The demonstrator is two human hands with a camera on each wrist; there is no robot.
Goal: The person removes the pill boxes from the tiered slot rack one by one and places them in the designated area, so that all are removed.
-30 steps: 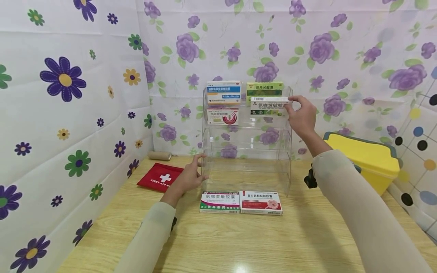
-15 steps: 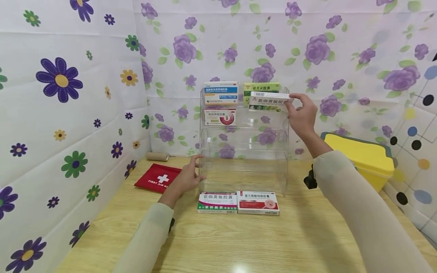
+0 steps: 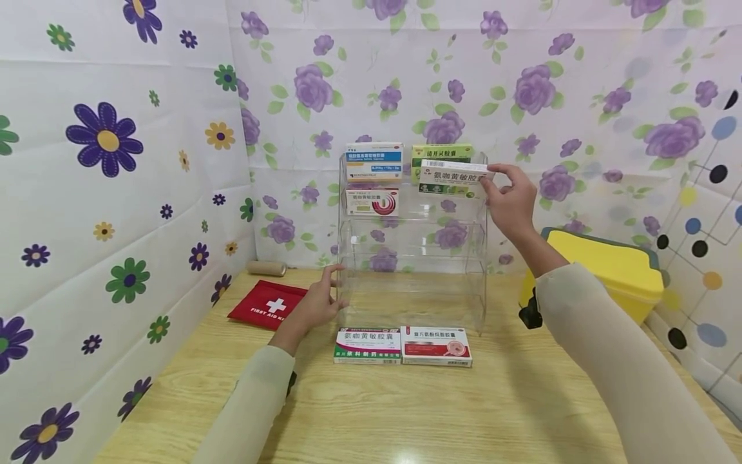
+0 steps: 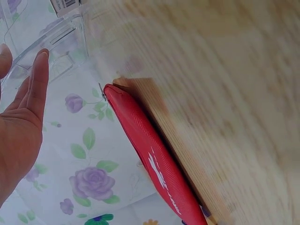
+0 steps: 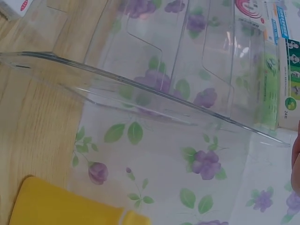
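Observation:
In the head view my right hand (image 3: 513,200) pinches the right end of a white and green medicine box (image 3: 452,179). That box is in front of a green medicine box (image 3: 442,152) on the top shelf of a clear acrylic display rack (image 3: 411,277) and covers its lower part. My left hand (image 3: 317,303) touches the rack's left side, its fingers (image 4: 38,82) straight in the left wrist view. On the rack's upper left are a blue and white box (image 3: 374,162) and a white box with a red swirl (image 3: 372,202) below it.
Two medicine boxes, one green and white (image 3: 368,346) and one red and white (image 3: 437,347), lie before the rack. A red first aid pouch (image 3: 268,304) and a cardboard tube (image 3: 266,268) are at left. A yellow bin (image 3: 603,267) stands at right.
My right hand has raised the white and green box a little, uncovering less of the green box's front. My left hand stays at the rack's side. The head view has shifted slightly.

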